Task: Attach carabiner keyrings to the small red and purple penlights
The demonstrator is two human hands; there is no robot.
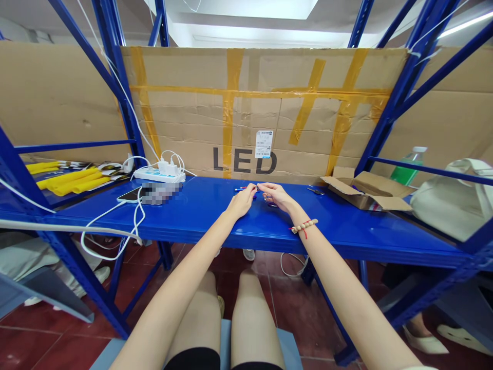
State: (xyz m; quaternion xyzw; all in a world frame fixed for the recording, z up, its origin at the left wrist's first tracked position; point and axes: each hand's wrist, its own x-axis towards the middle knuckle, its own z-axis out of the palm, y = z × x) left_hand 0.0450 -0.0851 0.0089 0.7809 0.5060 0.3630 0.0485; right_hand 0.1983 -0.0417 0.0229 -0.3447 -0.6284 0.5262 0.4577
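Over the blue tabletop, my left hand and my right hand meet at the fingertips. Both are closed in a pinch around a small dark thing, too small to name. A thin pen-like item with blue and red parts lies just beyond my left hand. Below my right hand's fingers shows part of a small dark, loop-shaped item, mostly hidden. A beaded bracelet with red cord circles my right wrist.
A white power strip with plugged-in chargers, a phone and white cables sit left. Small scissors-like tool, opened cardboard box, green bottle and pale bag are right. Cardboard stands behind; yellow-handled items lie far left.
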